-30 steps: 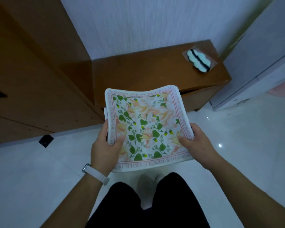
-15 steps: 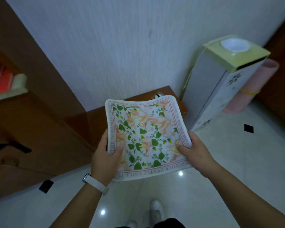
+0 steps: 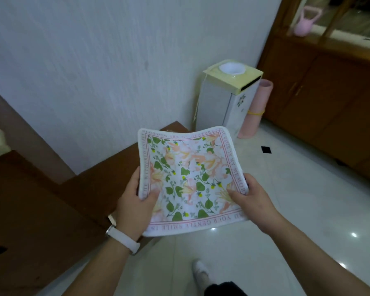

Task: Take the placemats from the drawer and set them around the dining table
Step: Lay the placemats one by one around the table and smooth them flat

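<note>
- Head view, surroundings: White textured wall (image 3: 94,71) fills the upper frame above a glossy white tiled floor (image 3: 308,210). A low brown wooden cabinet (image 3: 107,178) stands against the wall on your left. A tall white box unit with a pale yellow top (image 3: 229,99) stands in the corner, with a pink rolled mat (image 3: 254,110) just beside it. A brown wooden sideboard (image 3: 329,103) runs along the right.
- Head view, task item: The square floral fabric placemat (image 3: 190,178), white with a pink lettered border, is held in the air in front of you, above the floor and touching no surface. I cannot tell whether more mats lie beneath it.
- Head view, left hand (image 3: 132,201): It pinches the placemat's left edge, thumb on top and fingers hidden beneath. A white wristband (image 3: 122,238) sits on that wrist.
- Head view, right hand (image 3: 250,199): It pinches the lower right edge, with the thumb pressed on the print and the fingers curled under.
- Judgement on the hold: Gripping opposite edges appears intended to keep the limp cloth flat. The far edge curls upward where it has no support.
- Judgement on progress: No drawer front or dining table can be seen, and nothing is laid out. You appear to be at the carrying step, with placement not yet begun.
- Hazard: One white shoe (image 3: 199,270) is on polished, reflective tile, so watch your footing.
</note>
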